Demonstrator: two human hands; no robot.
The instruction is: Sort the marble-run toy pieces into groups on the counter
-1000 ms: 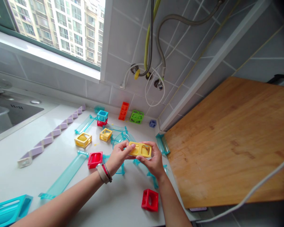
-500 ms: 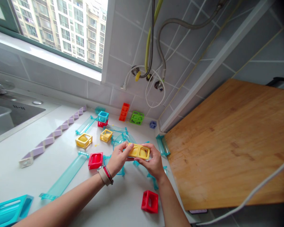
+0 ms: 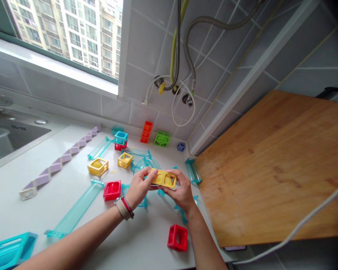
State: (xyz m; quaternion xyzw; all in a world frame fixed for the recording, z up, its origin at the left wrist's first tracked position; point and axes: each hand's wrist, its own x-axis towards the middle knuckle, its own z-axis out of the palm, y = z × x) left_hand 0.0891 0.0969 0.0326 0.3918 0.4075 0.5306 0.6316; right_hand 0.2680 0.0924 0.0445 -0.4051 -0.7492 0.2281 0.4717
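Observation:
Both hands hold one yellow double-window block (image 3: 163, 178) just above the white counter (image 3: 14, 213). My left hand (image 3: 139, 187), with bands on its wrist, pinches the block's left end. My right hand (image 3: 178, 191) grips its right end from below and behind. Under the hands lie clear teal curved track pieces (image 3: 142, 163). A red cube (image 3: 112, 189) sits just left of my left wrist, and another red cube (image 3: 177, 237) lies beside my right forearm.
Two yellow cubes (image 3: 98, 166), a cyan cube on a red one (image 3: 121, 139), orange (image 3: 146, 131), green (image 3: 161, 138) and small blue (image 3: 181, 146) blocks lie near the tiled wall. Straight teal tracks (image 3: 76, 210), a lilac stepped strip (image 3: 59, 165), a sink (image 3: 8, 135) and a wooden board (image 3: 273, 168) surround them.
Both hands have lowered the yellow block slightly and tilted it flatter; the grip stays the same. Nothing else on the counter moved.

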